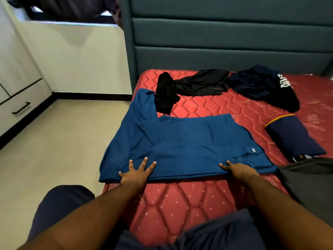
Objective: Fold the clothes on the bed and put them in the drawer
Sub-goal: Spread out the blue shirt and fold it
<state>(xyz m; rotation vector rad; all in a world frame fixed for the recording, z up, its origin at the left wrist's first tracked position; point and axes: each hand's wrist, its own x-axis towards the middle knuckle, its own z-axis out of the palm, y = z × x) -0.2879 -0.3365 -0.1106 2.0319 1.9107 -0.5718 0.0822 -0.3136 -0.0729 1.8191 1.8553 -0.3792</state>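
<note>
A blue shirt lies spread on the red mattress, partly folded, with one sleeve reaching toward the headboard and its left part hanging over the bed's edge. My left hand presses flat on the shirt's near left edge, fingers spread. My right hand rests flat on the near right edge. Behind the shirt lie a black garment and a dark navy garment with white lettering. A folded navy piece with a yellow trim sits at the right. A white drawer with a black handle is at the far left.
A grey cloth lies at the bed's near right edge. The teal padded headboard stands behind the bed. Beige floor runs between the bed and the white cabinets on the left.
</note>
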